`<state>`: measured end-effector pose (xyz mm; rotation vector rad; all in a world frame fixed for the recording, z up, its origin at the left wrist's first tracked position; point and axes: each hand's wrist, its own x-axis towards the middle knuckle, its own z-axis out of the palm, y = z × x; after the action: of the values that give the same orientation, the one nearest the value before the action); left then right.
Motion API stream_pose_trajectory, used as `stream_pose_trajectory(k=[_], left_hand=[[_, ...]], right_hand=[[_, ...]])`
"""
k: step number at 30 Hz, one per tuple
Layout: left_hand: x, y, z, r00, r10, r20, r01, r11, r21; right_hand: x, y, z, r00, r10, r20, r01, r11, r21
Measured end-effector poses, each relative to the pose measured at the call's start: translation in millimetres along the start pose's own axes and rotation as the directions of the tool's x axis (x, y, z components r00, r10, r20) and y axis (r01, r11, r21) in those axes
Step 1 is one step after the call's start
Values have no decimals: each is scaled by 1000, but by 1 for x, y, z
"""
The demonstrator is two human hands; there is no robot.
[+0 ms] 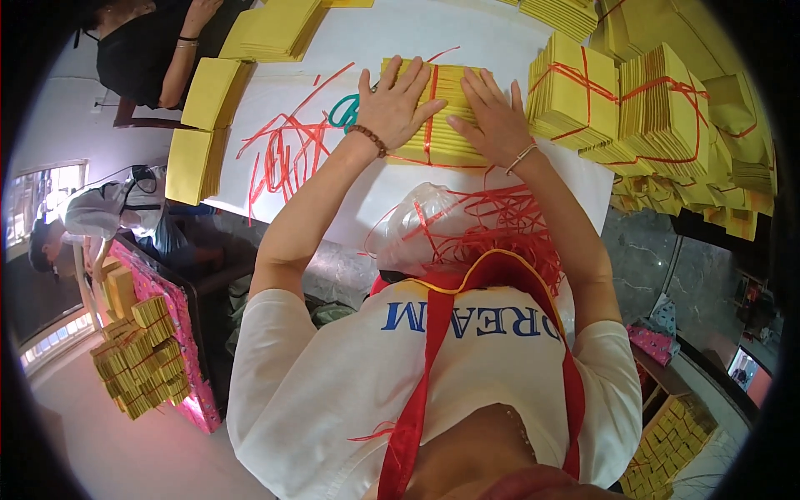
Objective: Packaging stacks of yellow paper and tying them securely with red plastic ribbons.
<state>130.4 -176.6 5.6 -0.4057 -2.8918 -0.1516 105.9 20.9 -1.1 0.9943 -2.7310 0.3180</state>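
My left hand (395, 107) lies flat with fingers spread on the left part of a bundle of yellow paper sheets or envelopes (448, 152). My right hand (498, 122) presses flat on the bundle's right part, its fingers also apart. Red plastic twine (430, 125) runs across the bundle between the hands, and another strand passes along its near edge. Beside my left wrist are scissors with teal handles (342, 112), their blades mostly hidden by the hand.
Loose red strands (287, 158) lie left on the white table (333, 200). Yellow stacks (204, 108) line its left edge; tied bundles (575, 92) stand right. A clear plastic bag (417, 217) and tangled twine (517, 217) are near my body. Two other people (142, 50) are left.
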Motion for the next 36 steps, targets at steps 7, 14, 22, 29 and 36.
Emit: stream_pose_trajectory(k=[7, 14, 22, 29, 36], left_hand=[[6, -3, -2, 994, -18, 110, 15, 1000, 21], [3, -22, 6, 999, -18, 44, 33, 927, -374], [-21, -23, 9, 892, -272, 360, 268, -322, -908], [-29, -26, 9, 896, -252, 366, 316, -219, -923], [-25, -28, 28, 898, -300, 323, 201, -372, -906]], right_hand=[[13, -1, -17, 988, 13, 155, -5, 998, -55], [10, 20, -8, 990, 31, 137, -62, 971, 229], [-16, -32, -10, 857, 407, 317, -304, -99, 948], [-9, -8, 28, 906, 335, 259, -236, -108, 966], [-6, -19, 29, 815, 397, 421, -151, -556, 817]])
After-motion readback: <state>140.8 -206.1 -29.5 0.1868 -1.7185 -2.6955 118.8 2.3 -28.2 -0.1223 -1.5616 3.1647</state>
